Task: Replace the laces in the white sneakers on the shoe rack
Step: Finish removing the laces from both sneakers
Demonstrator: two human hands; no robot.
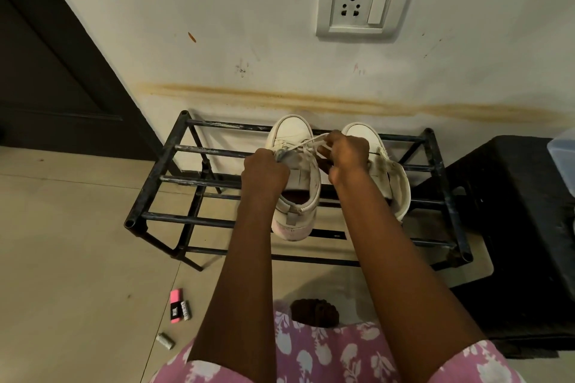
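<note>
Two white sneakers sat on the top bars of the black shoe rack (186, 218), toes toward the wall. Left sneaker (311, 179) lay under and between the hands. Both fists covered most of its eyelet area, so how far the lacing ran could not be made out. Right sneaker (361, 135) sat just beyond the right hand, its middle hidden behind wrist and forearm. Only toe and heel side showed. Fingertips of both hands faced away and were not visible.

Left hand (264, 172) was clenched, knuckles up, over the left sneaker's near side, gripping one end of a pale lace (306, 143). A greyish bit showed at its fingers, tongue or lace, unclear. Right hand (348, 154) was curled as well, pinching the other stretch of the lace, which ran taut between the two hands across the sneaker's front.

On the floor, below and left of the left hand: a pink-and-black packet (175, 305) and a small thread spool (165, 340), labels unreadable. Right of the right hand: a dark stool (513, 196), cut off by the frame edge. Wall socket (364, 3) well above both hands.
</note>
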